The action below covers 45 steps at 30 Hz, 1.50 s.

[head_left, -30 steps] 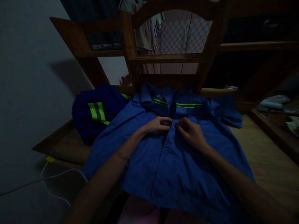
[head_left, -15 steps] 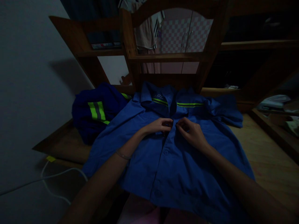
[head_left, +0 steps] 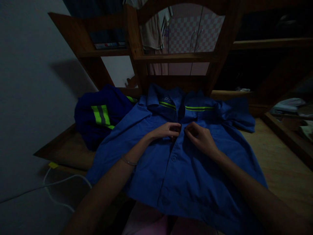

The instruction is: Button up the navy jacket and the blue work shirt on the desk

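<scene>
A blue work jacket with thin yellow-green chest stripes lies spread on the wooden desk, its collar toward the back. My left hand pinches the left side of the front opening at mid-chest, fingers curled round the edge. Just across the gap, my right hand has thumb and forefinger closed on the other front edge. Whatever button or hole sits between the fingertips is hidden. Below the hands the placket lies together, with a button showing on it and another round one near the hem.
A bundled dark-blue garment with a reflective patch lies at the left by the wall. A wooden shelf frame rises behind the jacket. A white cable hangs at the left edge. Bare desk surface shows at the right.
Both hands keep almost the same place and grip on the jacket's front edges. The view has tilted very slightly, so the scene sits a little higher.
</scene>
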Motion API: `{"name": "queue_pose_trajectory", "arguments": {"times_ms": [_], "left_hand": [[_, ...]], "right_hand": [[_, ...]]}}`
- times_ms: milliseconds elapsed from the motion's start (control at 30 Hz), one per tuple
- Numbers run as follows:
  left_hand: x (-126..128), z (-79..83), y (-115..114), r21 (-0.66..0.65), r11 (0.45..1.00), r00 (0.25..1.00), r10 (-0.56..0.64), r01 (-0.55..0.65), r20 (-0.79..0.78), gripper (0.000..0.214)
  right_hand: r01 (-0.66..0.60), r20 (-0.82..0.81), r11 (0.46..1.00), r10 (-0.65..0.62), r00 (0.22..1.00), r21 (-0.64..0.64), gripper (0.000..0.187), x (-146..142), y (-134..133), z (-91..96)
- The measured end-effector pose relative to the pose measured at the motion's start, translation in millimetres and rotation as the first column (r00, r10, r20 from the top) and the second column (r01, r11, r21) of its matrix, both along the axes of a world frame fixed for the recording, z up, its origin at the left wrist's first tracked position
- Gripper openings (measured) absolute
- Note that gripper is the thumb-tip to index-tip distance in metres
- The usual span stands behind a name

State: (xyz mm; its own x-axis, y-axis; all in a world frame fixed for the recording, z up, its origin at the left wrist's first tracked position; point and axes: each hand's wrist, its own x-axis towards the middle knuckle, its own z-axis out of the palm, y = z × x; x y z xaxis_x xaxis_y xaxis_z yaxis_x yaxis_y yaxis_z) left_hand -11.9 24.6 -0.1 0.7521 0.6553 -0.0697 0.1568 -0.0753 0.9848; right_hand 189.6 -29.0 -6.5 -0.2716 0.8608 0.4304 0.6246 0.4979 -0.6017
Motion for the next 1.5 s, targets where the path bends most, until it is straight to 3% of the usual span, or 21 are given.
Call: {"name": "queue_pose_trajectory", "arguments": {"times_ms": [267, 367, 433, 567, 667, 833, 1033, 1167, 1367, 1500], "left_hand": [[3.7, -6.2, 0.8, 0.043, 0.999, 0.999, 0.029, -0.03, 0.039, 0.048], [5.6, -5.1, -1.4, 0.05, 0.998, 0.998, 0.045, -0.047, 0.046, 0.048], [5.3, -4.2, -2.2, 0.013, 0.999, 0.999, 0.035, -0.035, 0.031, 0.047], [1.0, -0.6, -4.2, -0.146, 0.984, 0.992, -0.108, 0.098, -0.062, 0.033], [-5.1, 8.3, -12.7, -0.181, 0.969, 0.971, -0.196, 0.17, -0.134, 0.021], [-18.2, 25.7, -47.4, 0.064, 0.96, 0.919, -0.239, 0.272, -0.314, 0.026], [-25.7, 17.8, -73.8, 0.312, 0.924, 0.873, -0.043, 0.219, -0.485, 0.036], [-20.3, 19.6, -69.2, 0.331, 0.895, 0.817, -0.06, 0.299, -0.574, 0.035], [-1.8, 40.1, -67.7, 0.338, 0.801, 0.641, -0.073, 0.495, -0.764, 0.03], [3.4, 41.9, -65.9, 0.319, 0.797, 0.588, -0.055, 0.513, -0.807, 0.035]], "right_hand": [[-0.001, -0.011, 1.0, 0.001, 1.0, -0.012, 0.007, -1.1, -0.4, 1.7], [-0.018, -0.07, 0.999, 0.016, 0.997, -0.03, 0.021, -2.2, -4.7, 6.6], [-0.098, -0.078, 0.994, 0.094, 0.993, -0.045, 0.031, -3.6, -9.5, 11.3], [-0.272, 0.005, 0.957, 0.274, 0.962, -0.102, 0.029, -5.6, -16.6, 16.4], [-0.27, 0.035, 0.954, 0.276, 0.96, -0.133, 0.025, -3.4, -14.3, 13.2], [-0.2, -0.011, 0.974, 0.2, 0.98, -0.106, 0.038, 4.5, -6.3, 7.3], [-0.2, -0.018, 0.978, 0.2, 0.98, -0.059, 0.042, 9.3, -7.0, 7.5], [-0.162, -0.033, 0.986, 0.161, 0.986, -0.026, 0.043, 15.6, -4.7, 6.0], [-0.1, -0.028, 0.995, 0.101, 0.995, 0.012, 0.043, 25.4, -1.1, 4.7], [-0.103, -0.012, 0.994, 0.103, 0.995, 0.025, 0.041, 26.7, -1.5, 3.5]]}}
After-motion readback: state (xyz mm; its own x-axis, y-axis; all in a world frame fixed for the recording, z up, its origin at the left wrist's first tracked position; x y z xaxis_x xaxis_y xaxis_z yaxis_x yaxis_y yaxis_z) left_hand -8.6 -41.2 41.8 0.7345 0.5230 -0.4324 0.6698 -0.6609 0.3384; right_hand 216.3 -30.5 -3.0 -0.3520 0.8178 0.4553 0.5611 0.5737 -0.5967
